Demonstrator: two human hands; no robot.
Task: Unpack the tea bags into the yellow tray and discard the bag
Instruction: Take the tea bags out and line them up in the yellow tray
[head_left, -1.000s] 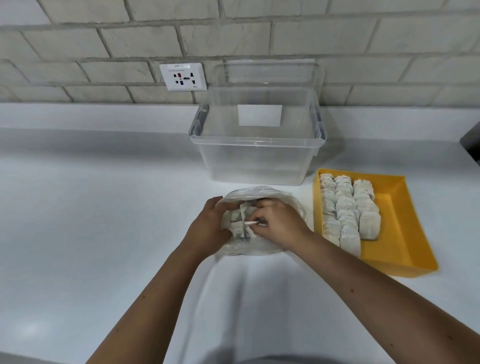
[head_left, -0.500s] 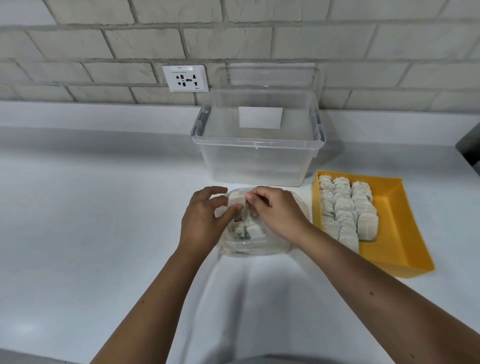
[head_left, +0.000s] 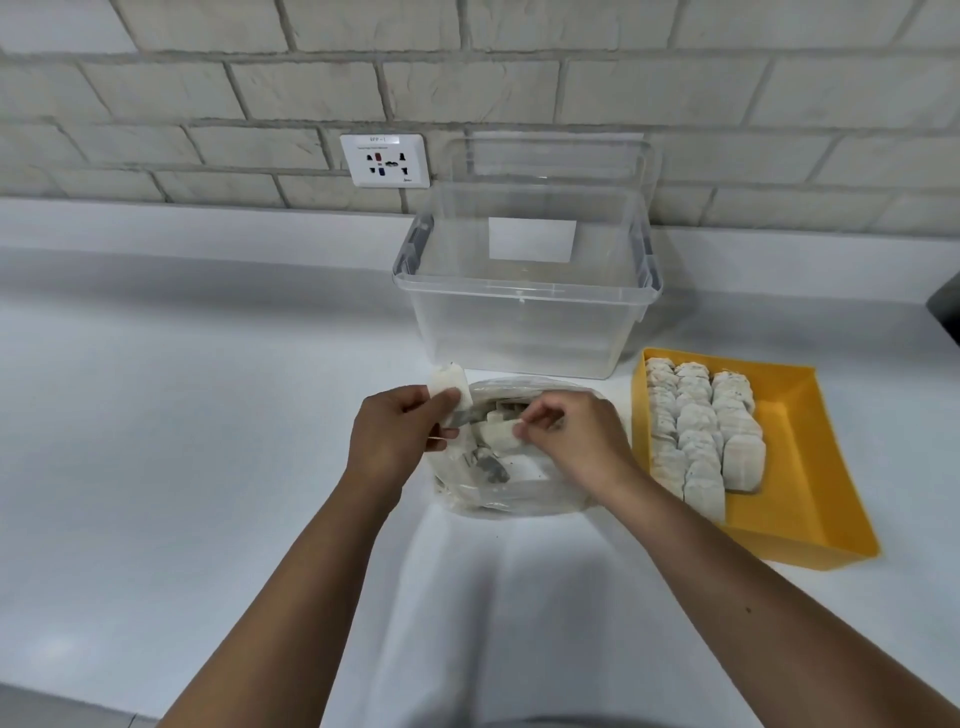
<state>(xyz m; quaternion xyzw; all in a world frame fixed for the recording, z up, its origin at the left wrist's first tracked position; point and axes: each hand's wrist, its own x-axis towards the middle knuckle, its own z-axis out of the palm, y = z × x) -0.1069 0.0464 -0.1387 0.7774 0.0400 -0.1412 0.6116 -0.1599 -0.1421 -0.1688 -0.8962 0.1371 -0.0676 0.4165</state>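
The bag (head_left: 519, 499) (clear plastic, crumpled, mouth open upward) lies on the counter (head_left: 182, 441) at mid-depth, a little right of its middle, with loose tea bags inside. The left hand (head_left: 389, 441) is over the bag's left rim, thumb and curled fingers pinching one tea bag (head_left: 448, 388) that sticks up above the knuckles. The right hand (head_left: 576, 441) is over the bag's mouth, fingertips closed on a second tea bag (head_left: 500, 435). Just right of the bag, toward the counter's right edge, is the tray (head_left: 810, 467), its left half filled with three rows (head_left: 696, 426) of tea bags. A clear bin (head_left: 519, 322) stands behind the bag, near the back edge, below an outlet (head_left: 384, 160).
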